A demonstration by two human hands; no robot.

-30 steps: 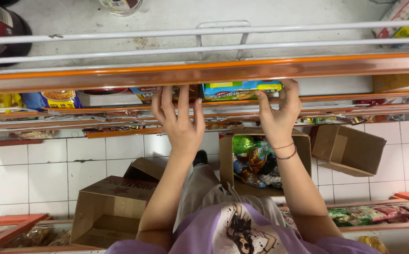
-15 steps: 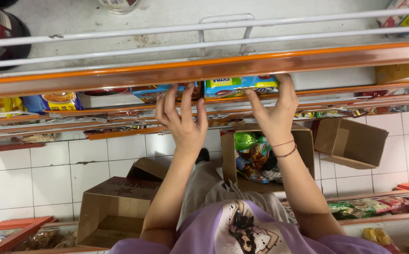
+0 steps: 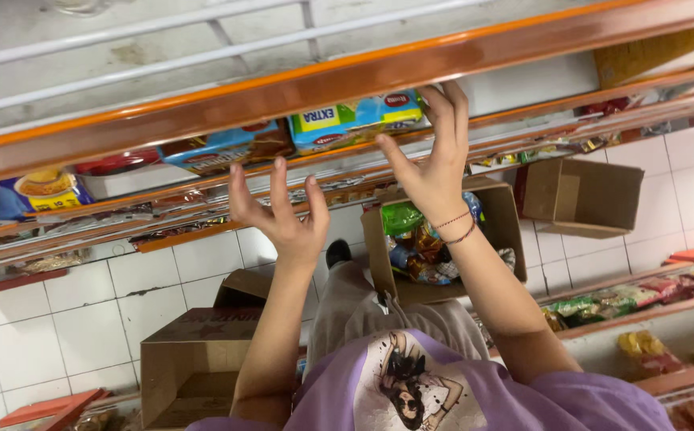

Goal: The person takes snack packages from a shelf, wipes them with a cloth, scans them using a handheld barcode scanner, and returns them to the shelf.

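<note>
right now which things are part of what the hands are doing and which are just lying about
In use:
right hand on green-blue pack
left hand, open, touching nothing
orange shelf

Lying about:
box of snacks
empty box
floor box

Shelf edge (image 3: pixel 299 88): glossy orange painted metal. Packs (image 3: pixel 355 120): shiny printed plastic film. Boxes (image 3: pixel 195 363): matt brown cardboard. Floor tiles (image 3: pixel 68 319): smooth glazed white. Shirt (image 3: pixel 475 399): soft purple cloth. Wrist bands (image 3: pixel 455 227): thin thread.

A flat green-and-blue carton (image 3: pixel 359 120) sits upper centre; left of it a blue-brown carton (image 3: pixel 223 148); far left, a blue-yellow pack (image 3: pixel 32 190).
</note>
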